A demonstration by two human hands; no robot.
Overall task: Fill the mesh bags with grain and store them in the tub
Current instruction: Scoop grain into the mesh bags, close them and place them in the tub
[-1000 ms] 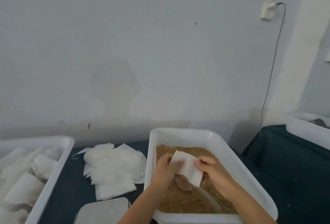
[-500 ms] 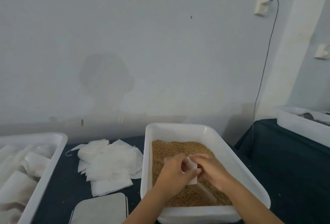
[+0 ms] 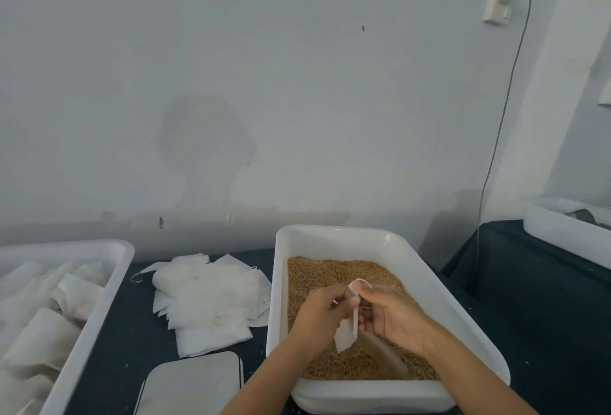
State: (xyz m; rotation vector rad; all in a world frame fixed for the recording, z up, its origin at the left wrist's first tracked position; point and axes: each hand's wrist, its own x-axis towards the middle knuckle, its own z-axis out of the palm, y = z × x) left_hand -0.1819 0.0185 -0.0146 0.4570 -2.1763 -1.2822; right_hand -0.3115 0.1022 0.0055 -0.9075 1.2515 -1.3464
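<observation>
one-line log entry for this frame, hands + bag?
phase: opening bag | left hand: pinches bag | right hand: pinches bag | place: over grain in tub

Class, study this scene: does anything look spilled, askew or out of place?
Little stands out. The grain stays inside its tub. The empty bags lie in a loose, untidy heap beside it.

Two bare forearms and hands [image 3: 357, 318], no sleeves, rings or gloves visible.

Plain workroom: grain tub [image 3: 429, 285], bag-filled tub [image 3: 99, 302].
</observation>
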